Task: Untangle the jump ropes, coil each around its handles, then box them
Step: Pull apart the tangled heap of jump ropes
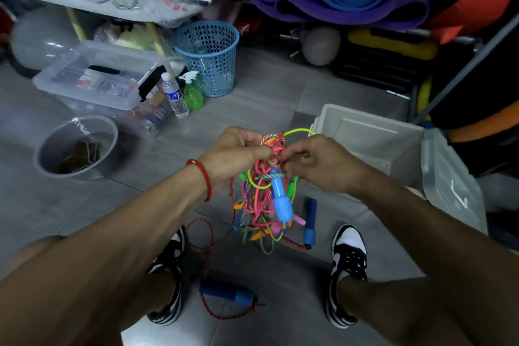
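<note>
The left hand (236, 153) and right hand (314, 163) both pinch the top of the tangled jump ropes (266, 196), held above the floor between the shoes; the empty grey box (373, 143) stands just right.

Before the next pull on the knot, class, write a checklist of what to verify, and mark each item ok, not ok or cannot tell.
1. Both hands on the tangle: left hand and right hand pinch the ropes at its top. Ok.
2. Ropes separated: many colours knotted together. Not ok.
3. Light blue handle free: a cord wraps it. Not ok.
4. Red rope clear of the feet: it trails between the shoes. Not ok.
5. Box open and close by. Ok.
6. Which strand to pull: cannot tell.
</note>
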The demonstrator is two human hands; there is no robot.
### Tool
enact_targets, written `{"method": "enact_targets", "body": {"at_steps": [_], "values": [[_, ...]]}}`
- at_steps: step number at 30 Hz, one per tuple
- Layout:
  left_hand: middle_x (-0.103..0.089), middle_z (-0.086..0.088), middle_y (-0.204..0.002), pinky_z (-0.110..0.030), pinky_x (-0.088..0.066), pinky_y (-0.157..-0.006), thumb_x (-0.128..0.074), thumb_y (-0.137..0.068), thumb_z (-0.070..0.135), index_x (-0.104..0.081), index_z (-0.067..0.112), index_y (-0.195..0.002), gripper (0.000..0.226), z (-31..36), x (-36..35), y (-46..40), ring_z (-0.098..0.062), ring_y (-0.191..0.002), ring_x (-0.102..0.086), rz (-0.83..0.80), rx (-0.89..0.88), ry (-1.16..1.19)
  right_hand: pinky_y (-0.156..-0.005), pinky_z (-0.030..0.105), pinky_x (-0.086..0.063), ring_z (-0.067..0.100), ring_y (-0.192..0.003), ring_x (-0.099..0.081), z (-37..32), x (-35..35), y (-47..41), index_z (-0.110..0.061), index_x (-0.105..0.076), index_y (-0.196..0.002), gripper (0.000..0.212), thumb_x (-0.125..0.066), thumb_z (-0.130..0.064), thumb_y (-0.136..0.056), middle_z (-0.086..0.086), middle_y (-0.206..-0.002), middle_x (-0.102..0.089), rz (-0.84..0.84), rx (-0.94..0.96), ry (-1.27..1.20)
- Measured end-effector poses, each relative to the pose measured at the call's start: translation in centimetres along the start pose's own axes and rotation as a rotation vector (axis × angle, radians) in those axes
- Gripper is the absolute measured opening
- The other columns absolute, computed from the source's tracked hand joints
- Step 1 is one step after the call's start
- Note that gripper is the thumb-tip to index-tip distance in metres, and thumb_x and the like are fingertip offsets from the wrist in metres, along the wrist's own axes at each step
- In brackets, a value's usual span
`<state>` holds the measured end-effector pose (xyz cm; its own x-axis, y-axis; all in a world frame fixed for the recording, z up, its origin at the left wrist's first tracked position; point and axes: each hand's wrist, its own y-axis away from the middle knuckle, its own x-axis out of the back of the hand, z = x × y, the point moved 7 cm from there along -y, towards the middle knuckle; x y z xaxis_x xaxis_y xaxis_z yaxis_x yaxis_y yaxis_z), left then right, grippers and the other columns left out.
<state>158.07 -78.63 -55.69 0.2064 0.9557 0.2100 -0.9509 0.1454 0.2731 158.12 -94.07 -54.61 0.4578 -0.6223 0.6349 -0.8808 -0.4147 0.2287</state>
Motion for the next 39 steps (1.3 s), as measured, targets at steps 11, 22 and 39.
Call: {"method": "enact_targets", "body": {"at_steps": [11,22,39], "values": [[-0.057,0.011,-0.05,-0.016,-0.029,-0.042,-0.067,-0.086,-0.003,-0.066,0.008,-0.084,0.011,0.8,3.2,-0.2,0.002,-0.038,-0.041,0.104,0.048,0.002,-0.067,0.017,-0.049,0.001,-0.063,-0.061,-1.4,2.2,-1.3,-0.003,-0.071,-0.088,0.006,-0.067,-0.003,-0.093,-0.001,-0.071,-0.068,0.208,0.163,-0.331],[-0.063,-0.004,-0.072,-0.007,-0.035,-0.044,-0.072,-0.083,-0.005,-0.065,0.009,-0.087,0.015,0.2,3.2,-0.7,0.005,-0.044,-0.05,0.055,0.077,-0.159,-0.076,0.037,-0.052,0.029,-0.07,-0.056,-2.1,3.0,-0.1,-0.004,-0.056,-0.077,0.015,-0.055,-0.012,-0.089,0.014,-0.066,-0.053,-0.043,0.091,-0.857],[-0.061,0.0,-0.059,-0.009,-0.035,-0.042,-0.067,-0.077,-0.017,-0.061,0.007,-0.08,0.025,0.7,1.1,0.4,0.003,-0.04,-0.049,-0.013,0.077,-0.08,-0.051,0.014,-0.039,0.001,-0.048,-0.05,-0.9,5.0,0.9,-0.016,-0.061,-0.08,0.025,-0.071,-0.037,-0.091,-0.004,-0.059,-0.055,0.217,0.096,0.091]]}}
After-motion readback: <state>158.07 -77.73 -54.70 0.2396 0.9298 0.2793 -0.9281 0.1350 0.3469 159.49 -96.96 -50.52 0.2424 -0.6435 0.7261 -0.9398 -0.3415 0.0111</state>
